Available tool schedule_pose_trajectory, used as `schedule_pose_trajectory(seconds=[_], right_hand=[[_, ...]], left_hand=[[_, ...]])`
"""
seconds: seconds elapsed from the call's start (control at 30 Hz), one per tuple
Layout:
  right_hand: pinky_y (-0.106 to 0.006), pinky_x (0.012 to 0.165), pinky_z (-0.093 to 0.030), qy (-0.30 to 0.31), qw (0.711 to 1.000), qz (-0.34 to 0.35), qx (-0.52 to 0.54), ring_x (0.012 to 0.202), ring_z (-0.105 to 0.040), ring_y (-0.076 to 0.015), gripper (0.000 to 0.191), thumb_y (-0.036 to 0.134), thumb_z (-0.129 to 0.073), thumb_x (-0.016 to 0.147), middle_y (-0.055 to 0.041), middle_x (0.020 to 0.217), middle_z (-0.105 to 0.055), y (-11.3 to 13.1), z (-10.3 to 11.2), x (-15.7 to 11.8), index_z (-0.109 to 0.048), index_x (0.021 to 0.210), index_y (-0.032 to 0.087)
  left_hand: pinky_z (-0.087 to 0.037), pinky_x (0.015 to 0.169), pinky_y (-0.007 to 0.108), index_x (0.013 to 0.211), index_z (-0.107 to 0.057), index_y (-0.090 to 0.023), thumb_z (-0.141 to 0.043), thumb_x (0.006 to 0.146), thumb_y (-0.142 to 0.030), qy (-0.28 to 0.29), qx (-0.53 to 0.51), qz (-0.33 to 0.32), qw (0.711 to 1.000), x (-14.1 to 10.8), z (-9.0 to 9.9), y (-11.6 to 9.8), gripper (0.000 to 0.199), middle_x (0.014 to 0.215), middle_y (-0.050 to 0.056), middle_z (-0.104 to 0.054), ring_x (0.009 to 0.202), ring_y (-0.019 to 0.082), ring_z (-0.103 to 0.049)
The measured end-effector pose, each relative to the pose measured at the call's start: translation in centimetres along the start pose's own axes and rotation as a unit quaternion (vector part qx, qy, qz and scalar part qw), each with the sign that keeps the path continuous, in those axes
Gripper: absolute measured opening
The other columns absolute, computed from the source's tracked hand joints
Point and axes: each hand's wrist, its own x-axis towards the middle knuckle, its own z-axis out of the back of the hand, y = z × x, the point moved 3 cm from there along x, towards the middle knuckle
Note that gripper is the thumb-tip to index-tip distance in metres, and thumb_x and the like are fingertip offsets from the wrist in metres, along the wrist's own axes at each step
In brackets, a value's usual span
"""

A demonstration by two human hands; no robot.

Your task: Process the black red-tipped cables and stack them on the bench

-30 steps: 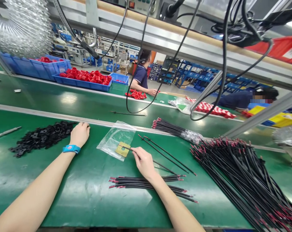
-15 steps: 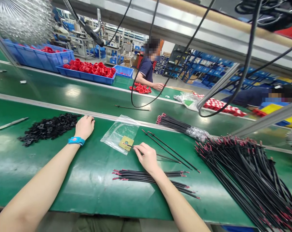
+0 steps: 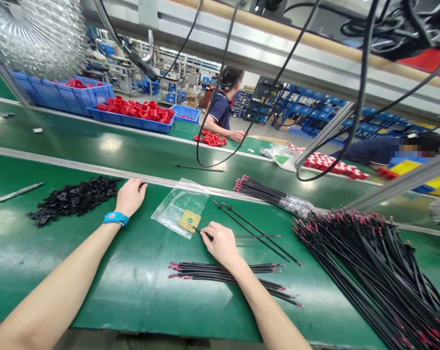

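Note:
My right hand is closed, pinching a black cable near its left end. That end lies over a brass-coloured square plate with a round hole, which sits on a clear plastic bag. The cable's other end reaches right, across two thin black cables on the green table. My left hand, with a blue band at the wrist, rests at the right edge of a heap of small black clips. Its fingers are curled down, and whatever they may hold is hidden.
Several short black cables with red ends lie under my right forearm. A large cable pile covers the right side, and a wrapped bundle lies behind. A pen-like tool is far left. Loops of cable hang overhead. A co-worker sits opposite.
The cable in my right hand has swung so its right end now crosses the two thin cables. Both hands stay in nearly the same place; the whole view has shifted slightly.

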Motion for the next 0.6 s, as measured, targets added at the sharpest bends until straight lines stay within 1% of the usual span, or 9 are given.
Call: schedule_pose_trajectory(seconds=[0.07, 0.1, 0.2, 0.27, 0.33, 0.4, 0.47, 0.53, 0.6], right_hand=[[-0.025, 0.062, -0.036, -0.025, 1.000, -0.005, 0.017, 0.067, -0.056, -0.0121, 0.019, 0.023, -0.055, 0.093, -0.0014, 0.073, -0.060, 0.1, 0.5, 0.0, -0.071, 0.083, 0.020], [-0.024, 0.063, -0.036, -0.045, 0.998, -0.008, 0.032, 0.066, -0.055, -0.0116, 0.021, 0.024, -0.053, 0.095, -0.0015, 0.073, -0.060, 0.2, 0.9, 0.1, -0.070, 0.084, 0.019], [-0.023, 0.062, -0.036, -0.109, 0.990, -0.009, 0.090, 0.064, -0.052, -0.0108, 0.023, 0.024, -0.049, 0.097, -0.0020, 0.072, -0.058, 0.8, 2.1, 0.2, -0.069, 0.087, 0.017], [-0.023, 0.062, -0.037, -0.136, 0.982, -0.004, 0.129, 0.063, -0.051, -0.0106, 0.021, 0.024, -0.049, 0.097, -0.0021, 0.071, -0.058, 1.3, 2.7, 0.2, -0.068, 0.089, 0.016], [-0.023, 0.062, -0.036, -0.148, 0.977, -0.003, 0.155, 0.062, -0.049, -0.0105, 0.020, 0.022, -0.050, 0.097, -0.0022, 0.071, -0.057, 1.6, 3.0, 0.2, -0.067, 0.089, 0.016], [-0.024, 0.061, -0.036, -0.156, 0.973, -0.010, 0.169, 0.061, -0.048, -0.0105, 0.019, 0.022, -0.050, 0.096, -0.0020, 0.070, -0.055, 1.6, 3.0, 0.2, -0.067, 0.089, 0.016], [-0.024, 0.060, -0.036, -0.161, 0.970, -0.020, 0.179, 0.061, -0.047, -0.0105, 0.018, 0.021, -0.051, 0.096, -0.0020, 0.070, -0.054, 1.4, 2.9, 0.1, -0.066, 0.089, 0.016], [-0.024, 0.060, -0.036, -0.159, 0.969, -0.029, 0.188, 0.061, -0.046, -0.0105, 0.018, 0.021, -0.051, 0.096, -0.0021, 0.071, -0.054, 1.2, 2.7, 0.1, -0.066, 0.089, 0.016], [-0.024, 0.060, -0.035, -0.153, 0.969, -0.035, 0.192, 0.060, -0.046, -0.0106, 0.018, 0.022, -0.051, 0.096, -0.0018, 0.070, -0.053, 1.1, 2.6, 0.1, -0.066, 0.089, 0.016]], left_hand=[[-0.047, 0.081, 0.033, 0.098, -0.066, -0.013, -0.053, 0.087, -0.039, 0.010, -0.147, 0.034, 0.988, -0.5, 0.2, -1.9, 0.031, 0.095, 0.010, -0.067, 0.082, 0.021, -0.062], [-0.047, 0.080, 0.032, 0.099, -0.066, -0.013, -0.056, 0.086, -0.041, 0.032, -0.233, 0.058, 0.970, -1.0, 0.1, -3.2, 0.033, 0.093, 0.009, -0.067, 0.080, 0.020, -0.062], [-0.049, 0.077, 0.029, 0.102, -0.065, -0.011, -0.064, 0.081, -0.045, 0.165, -0.451, 0.116, 0.870, -3.5, -0.6, -7.6, 0.040, 0.094, 0.010, -0.068, 0.081, 0.018, -0.063], [-0.049, 0.077, 0.027, 0.104, -0.065, -0.011, -0.068, 0.080, -0.044, 0.248, -0.526, 0.136, 0.802, -5.4, -1.0, -10.2, 0.041, 0.097, 0.010, -0.068, 0.082, 0.016, -0.062], [-0.048, 0.078, 0.026, 0.105, -0.066, -0.011, -0.071, 0.079, -0.041, 0.302, -0.576, 0.157, 0.743, -6.9, -1.2, -11.9, 0.040, 0.096, 0.009, -0.068, 0.082, 0.014, -0.062], [-0.047, 0.079, 0.025, 0.107, -0.065, -0.012, -0.072, 0.080, -0.037, 0.327, -0.616, 0.177, 0.694, -7.7, -1.4, -12.7, 0.038, 0.096, 0.008, -0.067, 0.083, 0.013, -0.062], [-0.047, 0.082, 0.025, 0.107, -0.065, -0.012, -0.072, 0.081, -0.035, 0.334, -0.644, 0.192, 0.661, -7.9, -1.4, -12.8, 0.036, 0.098, 0.008, -0.067, 0.086, 0.013, -0.062], [-0.048, 0.084, 0.026, 0.109, -0.065, -0.012, -0.072, 0.081, -0.033, 0.337, -0.657, 0.199, 0.644, -7.8, -1.4, -12.6, 0.035, 0.101, 0.009, -0.067, 0.088, 0.013, -0.063], [-0.048, 0.086, 0.027, 0.110, -0.065, -0.011, -0.072, 0.081, -0.031, 0.340, -0.659, 0.199, 0.640, -7.7, -1.2, -12.5, 0.036, 0.103, 0.010, -0.067, 0.089, 0.014, -0.063]])
